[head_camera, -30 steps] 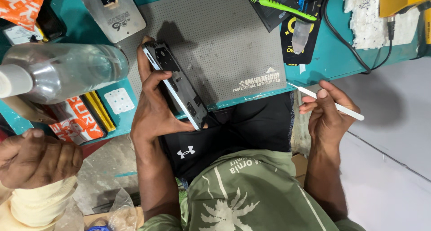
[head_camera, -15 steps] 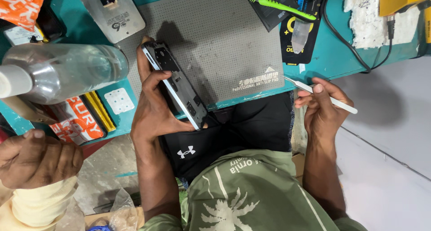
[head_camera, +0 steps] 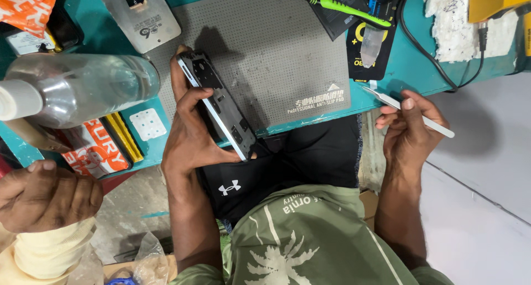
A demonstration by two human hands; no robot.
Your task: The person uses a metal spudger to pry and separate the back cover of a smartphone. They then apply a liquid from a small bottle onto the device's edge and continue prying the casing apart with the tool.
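We see the left hand [head_camera: 191, 135] wrapped around an opened phone frame [head_camera: 218, 105], fingers curled over its long edge and the thumb bracing its lower end, so the hand is clamped on it. The phone frame tilts on edge, its upper end toward 11 o'clock and its lower end toward 5 o'clock, resting at the near edge of the grey perforated mat [head_camera: 276, 52] that covers the teal bench [head_camera: 420, 74]. Its inner side with dark components faces up.

At 3 o'clock from the phone frame, well apart from it and off the bench edge, the right hand [head_camera: 412, 133] pinches a slim white pry tool [head_camera: 412, 112] between thumb and fingers; the tool lies slanted, its flat tip toward 10 o'clock.

At 9 o'clock from the left hand we find a clear plastic bottle [head_camera: 83, 88] lying on its side, and just below it an orange-and-white packet [head_camera: 94, 146] beside a small white square pad [head_camera: 147, 124]. At 12 o'clock on the mat's far edge sits a green-handled brush [head_camera: 345, 9]. At 8 o'clock, low in the view, another person's hand [head_camera: 47, 196] rests closed over pale cloth.
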